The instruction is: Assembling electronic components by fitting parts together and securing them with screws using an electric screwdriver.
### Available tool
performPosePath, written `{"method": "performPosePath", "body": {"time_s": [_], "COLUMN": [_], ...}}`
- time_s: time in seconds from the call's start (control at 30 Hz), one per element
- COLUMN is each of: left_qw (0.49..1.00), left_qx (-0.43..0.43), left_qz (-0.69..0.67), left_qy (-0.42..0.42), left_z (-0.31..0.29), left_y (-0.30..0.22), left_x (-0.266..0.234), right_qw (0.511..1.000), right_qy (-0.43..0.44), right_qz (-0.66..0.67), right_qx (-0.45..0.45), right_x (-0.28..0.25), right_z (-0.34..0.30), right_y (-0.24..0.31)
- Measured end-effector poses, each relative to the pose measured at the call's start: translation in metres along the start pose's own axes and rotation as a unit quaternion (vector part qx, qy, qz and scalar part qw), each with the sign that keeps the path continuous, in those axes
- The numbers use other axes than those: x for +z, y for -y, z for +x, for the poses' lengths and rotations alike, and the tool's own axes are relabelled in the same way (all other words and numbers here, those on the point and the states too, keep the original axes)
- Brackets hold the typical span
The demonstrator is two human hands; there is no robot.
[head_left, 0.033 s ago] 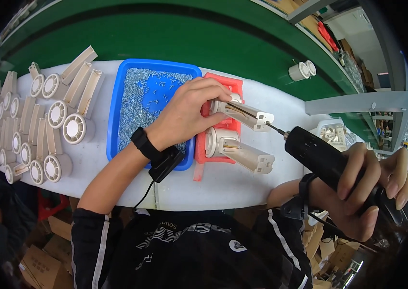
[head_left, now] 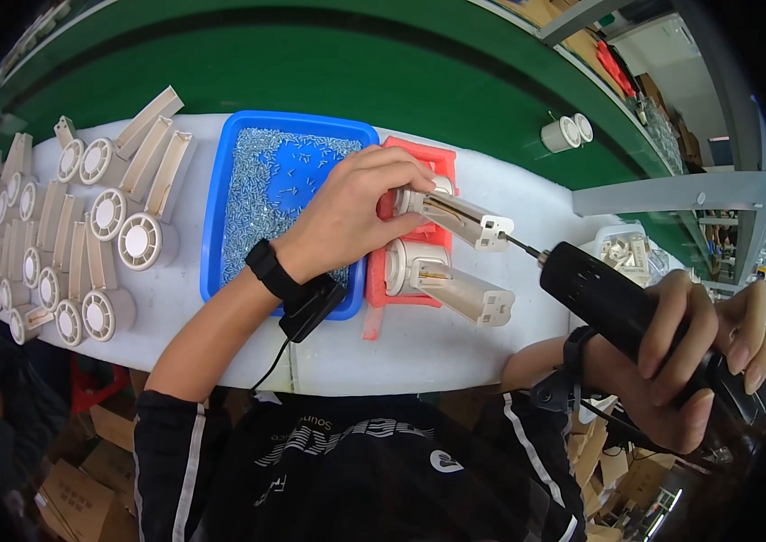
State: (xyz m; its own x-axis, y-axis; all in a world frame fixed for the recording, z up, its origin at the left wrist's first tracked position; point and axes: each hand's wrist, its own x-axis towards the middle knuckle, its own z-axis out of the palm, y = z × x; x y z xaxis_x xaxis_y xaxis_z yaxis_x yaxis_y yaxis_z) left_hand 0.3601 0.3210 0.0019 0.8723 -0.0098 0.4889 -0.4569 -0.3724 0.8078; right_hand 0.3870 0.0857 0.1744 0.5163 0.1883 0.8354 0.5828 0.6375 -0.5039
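Note:
My left hand (head_left: 360,206) is closed around the round end of a white plastic housing (head_left: 478,224) with a long arm, seated in a red holder (head_left: 441,159). A brass-coloured strip lies along the arm's channel. My right hand (head_left: 686,357) grips a black electric screwdriver (head_left: 595,287), its thin bit reaching the end face of that arm. Whether a screw sits at the tip is too small to tell. Nearer to me in the holder rests a second white housing (head_left: 469,294), with neither hand on it.
A blue tray (head_left: 212,217) of small silvery screws (head_left: 252,212) stands left of the holder. Several white housings (head_left: 139,242) are lined up at far left. Two round white pieces (head_left: 563,134) lie near the green back panel (head_left: 401,54). A clear container (head_left: 622,248) holds small parts at right.
The screwdriver's body has shifted very slightly to the right and toward me, with its bit still at the arm's end. My left hand looks unmoved.

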Motion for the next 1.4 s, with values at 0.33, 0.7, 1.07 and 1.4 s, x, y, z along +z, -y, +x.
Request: {"method": "performPosePath", "body": {"time_s": [0.33, 0.7, 1.07, 1.4], "left_qw": [1.0, 1.0, 1.0, 1.0], "left_qx": [0.006, 0.008, 0.002, -0.007], "left_qz": [0.005, 0.014, -0.002, 0.008], "left_qy": [0.005, 0.009, 0.007, 0.024], "left_z": [0.0, 0.0, -0.001, 0.005], "left_y": [-0.001, 0.0, 0.003, -0.003], "left_x": [0.001, 0.0, 0.0, -0.001], "right_qw": [0.998, 0.997, 0.994, 0.998], "right_qy": [0.047, 0.055, 0.083, -0.009], "right_qz": [0.039, 0.035, 0.053, 0.006], "right_qx": [0.025, 0.046, 0.042, 0.059], "right_x": [-0.013, -0.008, 0.007, 0.016], "right_z": [0.009, 0.01, 0.005, 0.006], "right_y": [0.006, 0.0, -0.015, -0.006]}}
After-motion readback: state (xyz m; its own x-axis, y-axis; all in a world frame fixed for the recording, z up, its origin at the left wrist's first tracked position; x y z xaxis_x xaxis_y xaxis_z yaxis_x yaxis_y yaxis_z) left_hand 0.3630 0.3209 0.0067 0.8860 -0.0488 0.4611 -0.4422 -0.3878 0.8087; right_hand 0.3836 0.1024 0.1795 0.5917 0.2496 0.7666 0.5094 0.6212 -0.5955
